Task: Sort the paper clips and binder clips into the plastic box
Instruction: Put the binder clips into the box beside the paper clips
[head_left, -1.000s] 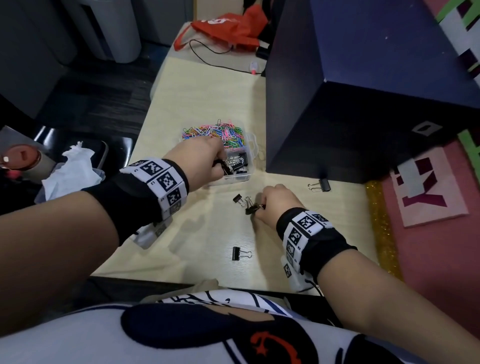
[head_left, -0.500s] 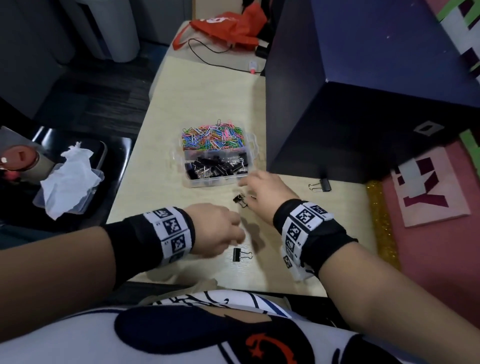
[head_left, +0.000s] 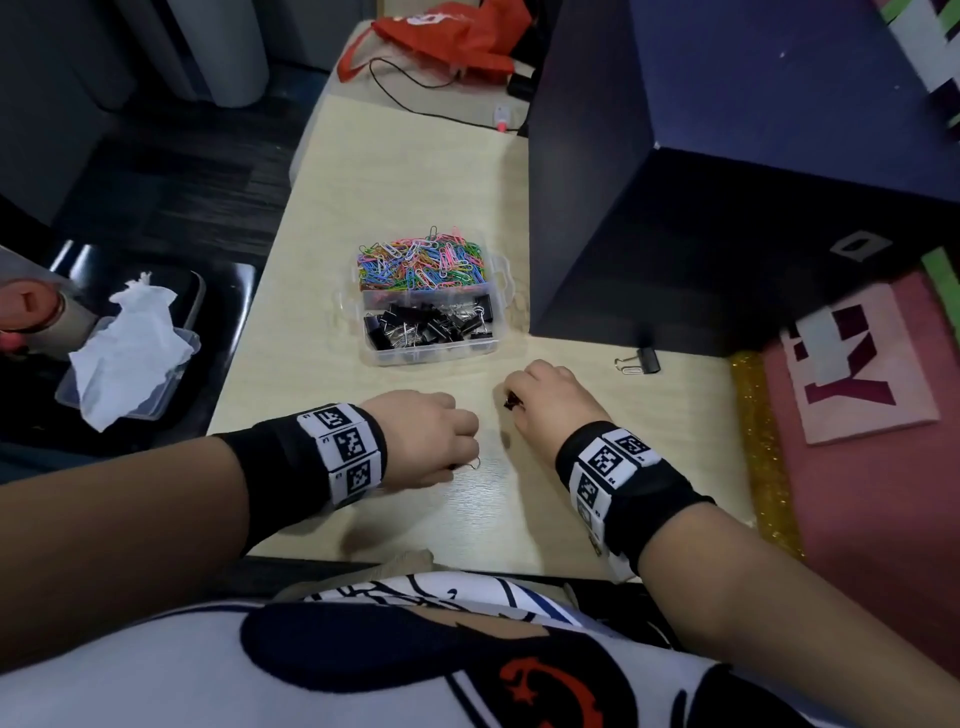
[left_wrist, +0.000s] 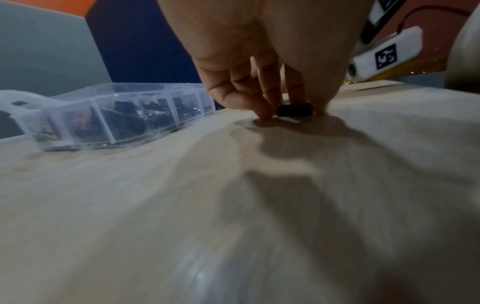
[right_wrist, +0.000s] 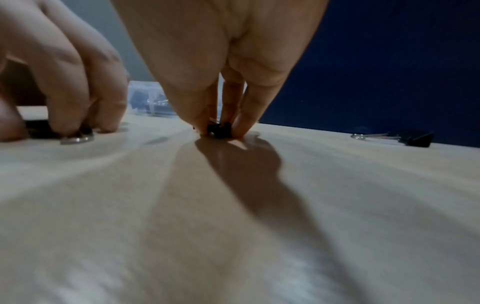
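A clear plastic box (head_left: 496, 340) stands mid-table, with coloured paper clips (head_left: 422, 264) in its far compartment and black binder clips (head_left: 427, 326) in its near one. My left hand (head_left: 431, 436) is down on the table in front of the box, fingers curled round a black binder clip (left_wrist: 294, 110) whose wire handle pokes out (head_left: 474, 464). My right hand (head_left: 543, 397) pinches another small black binder clip (right_wrist: 220, 130) against the table, just right of the left hand. A third black binder clip (head_left: 640, 361) lies loose by the dark box.
A big dark blue box (head_left: 727, 182) walls off the table's right side. A red bag (head_left: 457, 36) and a black cable (head_left: 415, 91) lie at the far end. Left of the table, a tray with crumpled tissue (head_left: 130, 348) sits on a black chair.
My left hand left the box and came down onto the binder clip near the table's front edge. My right hand stayed by the box and closed on the clip there.
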